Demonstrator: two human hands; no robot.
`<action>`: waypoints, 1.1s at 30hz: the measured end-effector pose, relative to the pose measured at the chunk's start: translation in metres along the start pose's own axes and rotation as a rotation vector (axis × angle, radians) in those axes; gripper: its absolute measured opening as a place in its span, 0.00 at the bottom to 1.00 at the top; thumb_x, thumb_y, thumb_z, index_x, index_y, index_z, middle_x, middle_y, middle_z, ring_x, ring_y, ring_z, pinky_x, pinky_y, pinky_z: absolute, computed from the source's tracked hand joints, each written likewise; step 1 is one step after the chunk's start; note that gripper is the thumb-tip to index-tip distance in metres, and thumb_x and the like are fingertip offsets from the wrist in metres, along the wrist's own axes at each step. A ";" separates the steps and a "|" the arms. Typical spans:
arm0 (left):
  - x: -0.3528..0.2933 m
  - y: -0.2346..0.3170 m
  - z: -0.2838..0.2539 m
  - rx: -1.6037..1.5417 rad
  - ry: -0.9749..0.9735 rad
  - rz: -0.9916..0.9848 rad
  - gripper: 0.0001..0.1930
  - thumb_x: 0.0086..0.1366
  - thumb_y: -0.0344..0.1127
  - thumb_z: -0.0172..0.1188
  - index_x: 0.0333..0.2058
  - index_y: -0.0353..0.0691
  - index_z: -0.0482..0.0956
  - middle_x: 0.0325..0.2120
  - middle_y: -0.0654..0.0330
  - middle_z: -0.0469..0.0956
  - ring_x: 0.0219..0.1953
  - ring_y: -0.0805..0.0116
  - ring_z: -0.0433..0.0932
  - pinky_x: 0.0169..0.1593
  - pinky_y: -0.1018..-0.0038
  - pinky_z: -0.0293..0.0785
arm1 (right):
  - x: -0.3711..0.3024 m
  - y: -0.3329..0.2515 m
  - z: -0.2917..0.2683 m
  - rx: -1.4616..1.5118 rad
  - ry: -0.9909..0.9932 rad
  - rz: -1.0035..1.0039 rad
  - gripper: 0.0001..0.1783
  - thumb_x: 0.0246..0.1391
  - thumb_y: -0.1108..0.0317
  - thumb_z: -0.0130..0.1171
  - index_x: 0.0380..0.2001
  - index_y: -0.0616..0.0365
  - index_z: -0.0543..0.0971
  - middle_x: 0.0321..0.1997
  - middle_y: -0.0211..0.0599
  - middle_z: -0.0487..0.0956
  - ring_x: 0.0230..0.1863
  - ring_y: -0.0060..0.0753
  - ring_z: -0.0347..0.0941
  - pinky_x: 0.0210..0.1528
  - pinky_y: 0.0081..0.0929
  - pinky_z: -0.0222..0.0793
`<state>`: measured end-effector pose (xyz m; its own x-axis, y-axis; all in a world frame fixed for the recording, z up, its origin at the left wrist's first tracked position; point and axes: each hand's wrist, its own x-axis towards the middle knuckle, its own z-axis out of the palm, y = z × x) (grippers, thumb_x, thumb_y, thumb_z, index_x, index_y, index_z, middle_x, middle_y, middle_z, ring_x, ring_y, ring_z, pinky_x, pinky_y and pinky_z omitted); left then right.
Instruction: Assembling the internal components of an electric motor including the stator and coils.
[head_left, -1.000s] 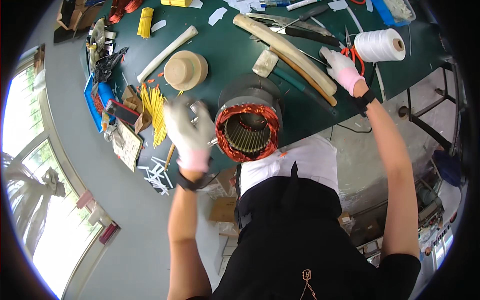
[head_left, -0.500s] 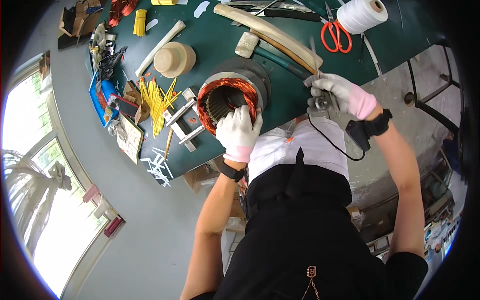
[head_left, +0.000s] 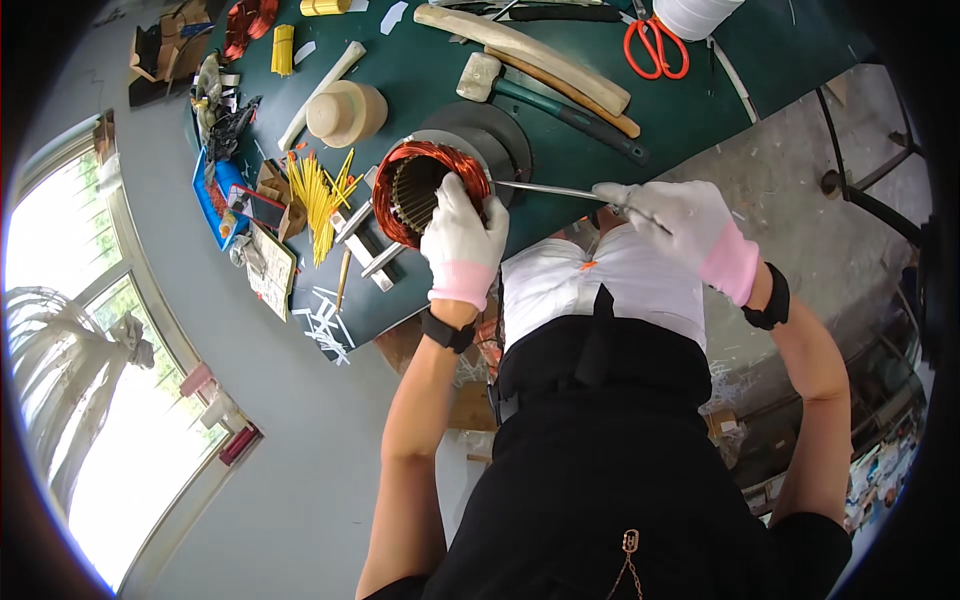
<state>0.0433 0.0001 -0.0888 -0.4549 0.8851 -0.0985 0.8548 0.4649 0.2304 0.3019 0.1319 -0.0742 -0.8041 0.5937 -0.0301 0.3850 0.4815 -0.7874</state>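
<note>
A motor stator [head_left: 475, 150] lies on its side at the table's front edge, its red-brown copper winding [head_left: 388, 215] ringing the open end. My gloved left hand [head_left: 462, 232] is closed over the near right part of that winding, fingers reaching into the slotted bore and thumb towards the outer side. In my gloved right hand [head_left: 675, 222] is a slim metal rod [head_left: 550, 188], gripped at its right end and held nearly level. Its tip points left and meets the right edge of the winding; whether it touches is hard to tell. The rod's handle is hidden by the fingers.
Metal bars [head_left: 365, 240] stand against the stator's left side, beside yellow sticks [head_left: 318, 205]. Behind are a beige round block [head_left: 346, 112], a mallet [head_left: 550, 105], wooden bars [head_left: 530, 50] and red-handled scissors [head_left: 657, 48]. A blue tray [head_left: 212, 205] sits far left.
My right hand has swung the rod from pointing upward to pointing left at the winding. A black cord and device by the right wrist no longer show. My left hand stays at the stator.
</note>
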 end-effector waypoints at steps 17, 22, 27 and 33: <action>0.006 -0.001 0.011 -0.022 0.129 0.089 0.15 0.61 0.32 0.54 0.45 0.32 0.71 0.18 0.49 0.76 0.20 0.46 0.78 0.26 0.56 0.73 | 0.038 0.013 -0.017 -0.098 -0.108 -0.189 0.26 0.49 0.75 0.61 0.53 0.42 0.84 0.21 0.36 0.74 0.22 0.41 0.73 0.26 0.33 0.70; 0.008 0.001 0.010 0.010 0.111 0.094 0.13 0.61 0.37 0.58 0.39 0.35 0.68 0.17 0.51 0.76 0.20 0.49 0.79 0.26 0.58 0.74 | 0.070 -0.047 -0.026 -0.464 -0.156 -0.215 0.16 0.51 0.67 0.61 0.43 0.40 0.86 0.18 0.32 0.77 0.20 0.37 0.77 0.25 0.32 0.72; 0.010 -0.004 0.012 0.018 0.131 0.166 0.18 0.64 0.47 0.61 0.34 0.38 0.67 0.16 0.54 0.77 0.20 0.54 0.80 0.26 0.61 0.76 | 0.092 -0.124 -0.034 -0.733 -0.131 -0.363 0.07 0.50 0.65 0.60 0.34 0.43 0.83 0.17 0.29 0.79 0.21 0.33 0.80 0.24 0.36 0.72; 0.009 -0.007 0.019 0.082 0.229 0.157 0.15 0.63 0.43 0.63 0.31 0.41 0.69 0.13 0.56 0.75 0.16 0.53 0.77 0.23 0.60 0.73 | 0.087 0.005 -0.032 -0.188 -0.336 -0.202 0.16 0.59 0.63 0.57 0.49 0.42 0.84 0.34 0.36 0.85 0.37 0.44 0.82 0.38 0.36 0.78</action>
<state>0.0376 0.0048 -0.1096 -0.3519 0.9230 0.1558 0.9324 0.3310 0.1452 0.2485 0.2069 -0.0614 -0.9626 0.2477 -0.1101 0.2556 0.6939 -0.6732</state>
